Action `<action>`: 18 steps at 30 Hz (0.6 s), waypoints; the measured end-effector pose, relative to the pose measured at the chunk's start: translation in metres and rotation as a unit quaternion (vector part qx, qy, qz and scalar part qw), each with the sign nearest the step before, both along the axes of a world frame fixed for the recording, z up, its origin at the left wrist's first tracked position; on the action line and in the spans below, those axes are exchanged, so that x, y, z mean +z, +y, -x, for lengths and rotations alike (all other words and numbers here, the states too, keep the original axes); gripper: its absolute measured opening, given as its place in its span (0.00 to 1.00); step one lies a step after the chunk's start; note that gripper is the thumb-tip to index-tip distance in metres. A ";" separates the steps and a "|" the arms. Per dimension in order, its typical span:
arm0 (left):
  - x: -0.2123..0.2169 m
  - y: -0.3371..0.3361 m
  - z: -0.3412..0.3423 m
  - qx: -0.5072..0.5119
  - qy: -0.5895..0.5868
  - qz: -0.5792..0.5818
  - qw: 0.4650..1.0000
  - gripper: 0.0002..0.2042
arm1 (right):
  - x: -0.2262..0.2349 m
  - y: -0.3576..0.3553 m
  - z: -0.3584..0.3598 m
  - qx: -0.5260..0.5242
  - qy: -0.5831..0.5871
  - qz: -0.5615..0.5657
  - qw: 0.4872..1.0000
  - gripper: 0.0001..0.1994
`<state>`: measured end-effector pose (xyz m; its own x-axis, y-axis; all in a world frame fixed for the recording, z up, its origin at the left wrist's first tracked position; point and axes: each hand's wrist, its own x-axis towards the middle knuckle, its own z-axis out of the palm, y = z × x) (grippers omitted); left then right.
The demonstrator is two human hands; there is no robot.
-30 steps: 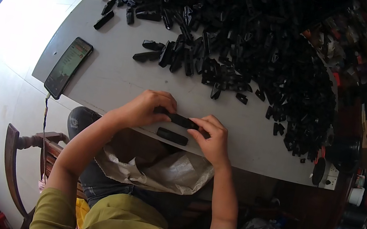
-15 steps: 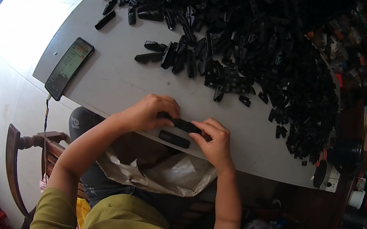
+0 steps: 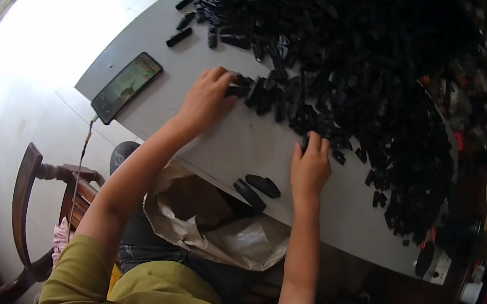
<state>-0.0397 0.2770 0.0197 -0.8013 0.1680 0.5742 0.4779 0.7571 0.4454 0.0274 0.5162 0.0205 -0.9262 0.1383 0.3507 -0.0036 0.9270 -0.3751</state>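
Observation:
My left hand [image 3: 206, 99] reaches over the grey table to the left end of the heap, its fingers closed at the end of a long black plastic piece [image 3: 238, 92]; the thumb is partly hidden. Lower and to the right, my right hand [image 3: 311, 168] has its thumb and fingertips around a small black plastic piece [image 3: 306, 141] at the heap's near edge. Two elongated black pieces, one rounded piece [image 3: 250, 195] and another [image 3: 263, 185], lie side by side near the table's front edge, apart from both hands.
A large heap of black plastic pieces [image 3: 351, 47] covers the far and right parts of the table [image 3: 206, 146]. A phone [image 3: 127, 87] with a cable lies at the left edge. An open woven sack [image 3: 221, 245] sits at my lap, beside a wooden chair [image 3: 26, 199].
Both hands have left the two elongated pieces at the front edge and moved forward to the heap, the left one farther. The pieces now lie released. The view has shifted.

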 end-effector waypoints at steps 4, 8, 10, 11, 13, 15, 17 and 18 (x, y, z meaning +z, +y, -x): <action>0.006 -0.001 -0.003 -0.001 -0.145 0.030 0.989 0.11 | -0.003 0.007 -0.010 0.011 0.003 0.016 1.000 0.11; 0.005 -0.012 -0.019 -0.029 -0.200 -0.051 0.978 0.13 | -0.007 0.017 -0.014 0.005 0.081 0.054 0.995 0.10; 0.002 -0.009 -0.030 -0.044 -0.149 -0.102 0.983 0.17 | -0.007 0.024 -0.017 -0.005 0.102 0.062 0.993 0.10; 0.009 -0.004 -0.036 -0.066 -0.197 -0.146 0.967 0.18 | -0.008 0.027 -0.018 -0.021 0.090 0.092 0.991 0.11; 0.010 0.000 -0.043 -0.129 -0.257 -0.203 0.936 0.21 | -0.010 0.033 -0.018 -0.036 0.089 0.112 0.989 0.12; -0.001 0.007 -0.045 -0.176 -0.280 -0.238 0.913 0.20 | -0.012 0.035 -0.016 -0.009 0.127 0.091 0.988 0.12; -0.007 0.015 -0.046 -0.221 -0.302 -0.273 0.886 0.18 | -0.010 0.030 -0.015 0.018 0.163 0.069 0.984 0.12; -0.010 0.020 -0.047 -0.237 -0.308 -0.262 0.883 0.16 | -0.009 0.027 -0.016 0.020 0.144 0.092 0.985 0.12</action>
<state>0.0071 0.2968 0.0101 -0.9000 0.4083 0.1527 0.2307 0.1490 0.9616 0.0433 0.5430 0.0113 -0.7977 0.1898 0.5724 -0.1698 0.8400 -0.5152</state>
